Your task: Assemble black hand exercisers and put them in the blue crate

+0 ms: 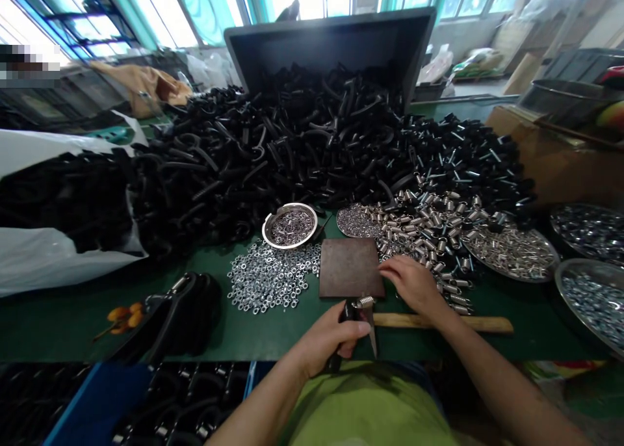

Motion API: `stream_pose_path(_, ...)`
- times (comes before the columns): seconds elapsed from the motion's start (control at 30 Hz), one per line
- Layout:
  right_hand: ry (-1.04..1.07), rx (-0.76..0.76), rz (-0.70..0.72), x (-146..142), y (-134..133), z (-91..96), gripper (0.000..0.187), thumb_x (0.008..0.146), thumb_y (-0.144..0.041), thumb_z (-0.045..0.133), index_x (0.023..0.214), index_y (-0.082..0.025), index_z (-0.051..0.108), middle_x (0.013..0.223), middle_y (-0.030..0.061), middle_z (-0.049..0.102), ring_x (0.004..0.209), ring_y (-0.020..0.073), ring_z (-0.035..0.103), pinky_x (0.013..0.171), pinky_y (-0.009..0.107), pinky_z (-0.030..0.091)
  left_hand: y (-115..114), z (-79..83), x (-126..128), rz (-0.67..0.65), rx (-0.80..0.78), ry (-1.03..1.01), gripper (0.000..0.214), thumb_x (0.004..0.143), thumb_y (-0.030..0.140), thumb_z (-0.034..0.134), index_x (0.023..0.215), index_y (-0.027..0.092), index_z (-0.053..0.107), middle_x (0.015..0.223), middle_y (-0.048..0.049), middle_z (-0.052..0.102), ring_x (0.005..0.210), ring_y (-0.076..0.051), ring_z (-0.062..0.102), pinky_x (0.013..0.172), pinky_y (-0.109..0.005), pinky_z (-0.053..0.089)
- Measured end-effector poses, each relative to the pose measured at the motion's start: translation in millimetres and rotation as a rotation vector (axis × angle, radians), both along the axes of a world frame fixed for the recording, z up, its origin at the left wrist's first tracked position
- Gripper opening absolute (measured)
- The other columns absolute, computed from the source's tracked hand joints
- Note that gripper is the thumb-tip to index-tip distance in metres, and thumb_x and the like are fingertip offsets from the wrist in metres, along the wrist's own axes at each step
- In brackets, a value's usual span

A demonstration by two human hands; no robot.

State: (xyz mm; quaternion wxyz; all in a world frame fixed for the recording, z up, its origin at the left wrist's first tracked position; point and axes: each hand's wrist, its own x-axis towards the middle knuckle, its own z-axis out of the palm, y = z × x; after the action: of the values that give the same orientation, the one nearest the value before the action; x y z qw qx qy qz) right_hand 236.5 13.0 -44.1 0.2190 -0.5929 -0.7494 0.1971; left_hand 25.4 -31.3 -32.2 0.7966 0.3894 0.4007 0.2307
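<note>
View from my head camera, looking down at a green table (58, 322).

Left hand (331, 339): at the near table edge, fingers curled tight around a black handle (347, 313), thumb laid across the top. A spring (363, 301) sits at the handle's upper end, just at the near edge of the plate (348, 264).

Right hand (414, 283): palm down, fingers stretched toward the plate's right corner and touching it. I cannot tell whether the fingertips pinch anything. The wrist crosses over a wooden stick (468, 323) that lies along the table edge.

Plate: a flat brown square, bare on top, between the two hands and the heaps beyond.

Surroundings:
- Left of the plate, a loose spread of nuts (268, 277).
- Behind the nuts, a bowl (266, 228) of small metal pieces.
- Right of the plate, a pile of springs (429, 228), reaching just beside my right hand.
- Farther right, a tray (550, 261) of small silver parts.
- Across the back, a large heap of black handles (292, 147) spilling from a tipped bin (331, 43).
- Near left, a few joined grips (185, 309) on the table, well apart from my left hand.
- Below the table edge, a blue crate (97, 400).
</note>
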Motion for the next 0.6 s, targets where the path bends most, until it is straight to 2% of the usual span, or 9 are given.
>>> stream_pose_path(0.1,-0.390,0.143,-0.008,17.3,5.6,-9.7,0.012,0.083,-0.019,0.053,0.083,-0.021,0.065,0.088,0.0065,0.061,0.091,0.0228,0.052,0.069,0.031,0.039,2.0,-6.2,-2.1,0.099,-0.005,0.004,0.032,0.072,0.043,0.064,0.081,0.018,0.045,0.054,0.0083,0.037,0.045,-0.005,0.029,0.041,-0.017,0.024)
stream_pose_path(0.17,-0.487,0.160,0.012,19.9,7.1,-12.8,0.014,0.084,-0.019,0.051,0.078,-0.021,0.063,0.085,0.0070,0.059,0.089,0.0224,0.051,0.065,0.030,0.038,5.2,-6.9,-2.3,0.132,0.026,0.037,0.034,0.073,0.046,0.063,0.079,0.018,0.045,0.058,0.0066,0.041,0.046,-0.005,0.033,0.041,-0.017,0.026)
stream_pose_path(0.23,-0.465,0.176,-0.016,18.0,8.3,-12.7,0.018,0.086,-0.020,0.047,0.074,-0.020,0.061,0.085,0.0076,0.058,0.089,0.0224,0.051,0.066,0.030,0.038,9.3,-6.0,-2.6,0.157,0.068,0.075,0.036,0.073,0.049,0.063,0.082,0.016,0.049,0.065,0.0035,0.048,0.051,-0.006,0.041,0.044,-0.017,0.031)
stream_pose_path(0.33,-0.169,0.156,-0.038,9.2,8.0,-4.7,0.013,0.087,-0.023,0.047,0.079,-0.020,0.057,0.092,0.0079,0.059,0.091,0.0222,0.052,0.073,0.032,0.040,15.5,-4.2,-1.6,0.203,0.076,0.120,0.043,0.071,0.054,0.063,0.086,0.014,0.054,0.074,-0.0013,0.055,0.060,-0.009,0.050,0.050,-0.019,0.037)
stream_pose_path(0.4,0.172,0.034,0.002,-1.5,3.8,5.2,0.010,0.088,-0.027,0.046,0.084,-0.020,0.053,0.090,0.0058,0.060,0.085,0.0193,0.055,0.073,0.032,0.042,18.7,-3.2,1.6,0.232,0.050,0.118,0.047,0.071,0.059,0.060,0.085,0.014,0.055,0.071,-0.0004,0.053,0.058,-0.009,0.048,0.049,-0.019,0.036)
stream_pose_path(0.47,0.462,-0.131,0.040,-16.2,-4.0,16.5,0.012,0.090,-0.031,0.042,0.086,-0.021,0.049,0.079,0.0015,0.060,0.071,0.0154,0.056,0.065,0.028,0.044,20.9,-2.2,7.4,0.258,0.010,0.080,0.051,0.073,0.064,0.054,0.085,0.014,0.055,0.066,0.0016,0.049,0.055,-0.008,0.045,0.047,-0.018,0.034)
stream_pose_path(0.53,0.564,-0.221,0.051,-32.5,-12.7,26.1,0.014,0.090,-0.033,0.040,0.085,-0.022,0.047,0.067,-0.0021,0.056,0.060,0.0134,0.054,0.057,0.025,0.042,22.1,-1.0,14.6,0.275,-0.039,0.012,0.054,0.074,0.068,0.048,0.082,0.014,0.054,0.064,0.0023,0.047,0.054,-0.008,0.042,0.046,-0.018,0.032)
stream_pose_path(0.6,0.521,-0.214,0.045,-46.7,-19.2,32.0,0.013,0.090,-0.031,0.040,0.083,-0.022,0.047,0.062,-0.0031,0.055,0.057,0.0133,0.055,0.056,0.025,0.040,22.2,0.5,20.8,0.274,-0.082,-0.042,0.056,0.074,0.070,0.044,0.077,0.014,0.052,0.064,0.0020,0.045,0.054,-0.008,0.041,0.045,-0.018,0.031)
